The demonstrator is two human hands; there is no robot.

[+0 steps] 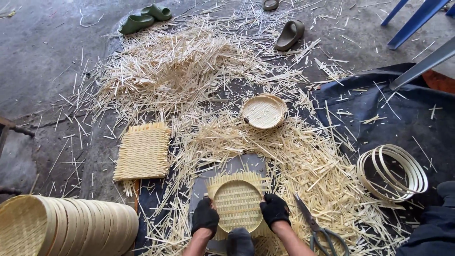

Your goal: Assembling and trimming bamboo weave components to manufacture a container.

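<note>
Both my hands wear black gloves and press on a round bamboo hoop set on a square woven bamboo mat (238,205), whose loose strip ends stick out around the ring. My left hand (204,216) grips the hoop's left rim. My right hand (274,209) grips its right rim. A dark foot or knee (239,242) rests at the mat's near edge. The piece lies on a grey board (232,167) on the floor.
Scissors (316,227) lie just right of my right hand. A flat woven mat (142,151) lies to the left, stacked finished baskets (66,226) at bottom left, a finished small basket (263,112) ahead, bamboo hoops (392,171) at right. Cut strips litter the floor; sandals (290,34) lie beyond.
</note>
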